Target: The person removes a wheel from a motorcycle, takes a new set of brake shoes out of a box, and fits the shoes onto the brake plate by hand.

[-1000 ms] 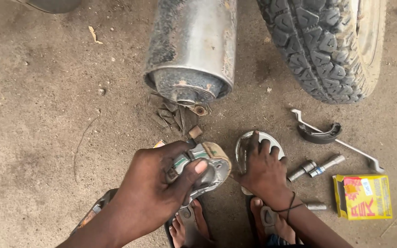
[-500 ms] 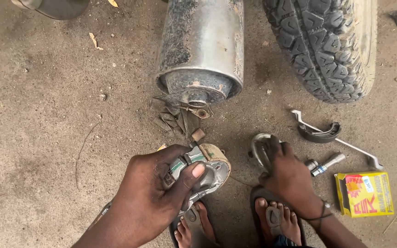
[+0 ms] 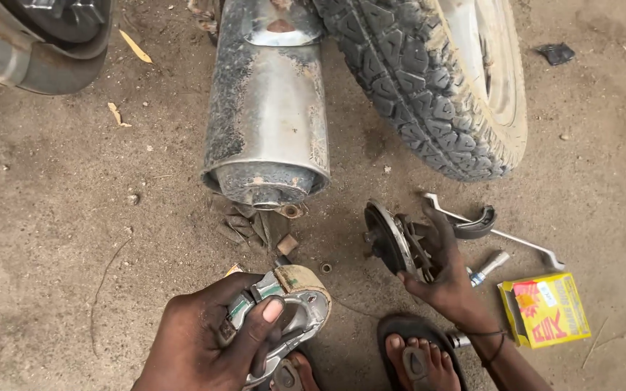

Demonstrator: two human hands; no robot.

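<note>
My left hand [image 3: 215, 340] grips a curved metal brake shoe [image 3: 295, 304] with a tan lining, held low at the frame's bottom centre. My right hand [image 3: 440, 271] holds a round metal brake plate [image 3: 389, 239] tilted up on its edge just above the ground. A second dark brake shoe [image 3: 476, 224] lies on the dirt just right of that plate, on top of a bent metal wrench [image 3: 523, 242].
A dusty chrome exhaust pipe [image 3: 266, 116] and a knobbly rear tyre [image 3: 429, 87] fill the top. A yellow and red cardboard box [image 3: 545, 310] and a small metal bolt [image 3: 488, 266] lie at the right. My sandalled feet [image 3: 418, 362] are at the bottom.
My right hand has lifted the brake plate from lying flat and tipped it on edge, moving it right and up. The view has shifted closer toward the exhaust and tyre.
</note>
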